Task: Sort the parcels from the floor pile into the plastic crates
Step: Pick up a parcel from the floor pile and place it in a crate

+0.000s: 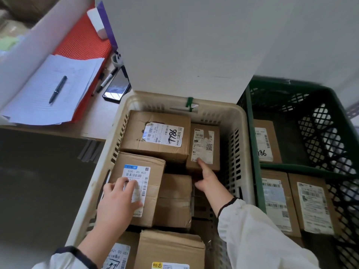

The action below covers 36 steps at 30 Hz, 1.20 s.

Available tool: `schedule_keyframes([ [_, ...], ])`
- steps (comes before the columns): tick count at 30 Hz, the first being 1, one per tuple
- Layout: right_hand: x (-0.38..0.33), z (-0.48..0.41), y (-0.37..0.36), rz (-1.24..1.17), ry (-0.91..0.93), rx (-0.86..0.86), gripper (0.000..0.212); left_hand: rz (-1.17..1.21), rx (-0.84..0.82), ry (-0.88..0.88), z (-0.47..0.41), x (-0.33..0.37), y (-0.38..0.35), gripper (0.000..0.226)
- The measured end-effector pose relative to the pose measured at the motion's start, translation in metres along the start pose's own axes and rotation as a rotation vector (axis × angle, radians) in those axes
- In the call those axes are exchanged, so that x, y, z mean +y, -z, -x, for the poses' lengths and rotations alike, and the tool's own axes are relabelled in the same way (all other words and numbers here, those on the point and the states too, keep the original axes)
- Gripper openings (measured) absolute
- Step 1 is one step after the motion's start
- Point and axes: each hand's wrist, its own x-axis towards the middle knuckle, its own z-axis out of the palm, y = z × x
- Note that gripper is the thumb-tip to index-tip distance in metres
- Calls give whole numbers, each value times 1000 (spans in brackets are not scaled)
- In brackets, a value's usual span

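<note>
Parcels crowd the beige crate [155,99]; left hand [116,202] lies flat, fingers spread, on the 530-D5 A32 box [153,191]; right hand [208,179] touches the small box [205,144] with a straight forefinger, gripping nothing; seemingly arranging; next, nudge the boxes snug.

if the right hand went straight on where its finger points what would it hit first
Probably the small labelled box in the beige crate; the right hand seems almost on it, depth unclear.

Black pen [57,89] on papers [38,105], marker [107,80] beside dark phone [117,88]
</note>
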Motion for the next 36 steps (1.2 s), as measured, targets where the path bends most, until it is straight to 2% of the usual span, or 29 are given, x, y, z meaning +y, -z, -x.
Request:
schedule_keyframes([
  [5, 4, 4, 4, 353, 31, 140, 95, -18, 4, 4, -1, -1, -1, 50],
  [10, 8, 24, -1, 323, 92, 267, 114, -21, -15, 5, 2, -1, -1, 52],
  [12, 14, 40, -5, 413, 164, 292, 117, -29, -22, 15, 4, 0, 1, 52],
  [15, 25, 79, 3, 667, 316, 252, 106, -34, -40, 25, 6, 1, 4, 56],
  [18, 32, 118, 20, 677, 377, 30, 94, -12, -58, 31, 9, 3, 8, 57],
  [20, 36, 146, 37, 766, 404, -86, 82, 0, -77, 36, 12, 5, 11, 58],
  [24, 29, 196, 91, 901, 494, -113, 45, 65, -89, 53, 15, 8, 17, 48],
  [27, 7, 222, 147, 793, 579, -10, 19, 156, -53, 26, 15, 36, 32, 49],
  [29, -10, 227, 186, 667, 610, 127, 15, 326, -6, -55, 25, 78, 46, 46],
  [32, -33, 218, 235, 622, 636, 348, 14, 516, 3, -333, 58, 157, 61, 44],
  [34, -45, 198, 261, 699, 552, 446, 21, 441, -59, -569, 79, 211, 57, 45],
  [36, -52, 178, 275, 798, 398, 443, 29, 201, -145, -764, 92, 262, 43, 45],
])
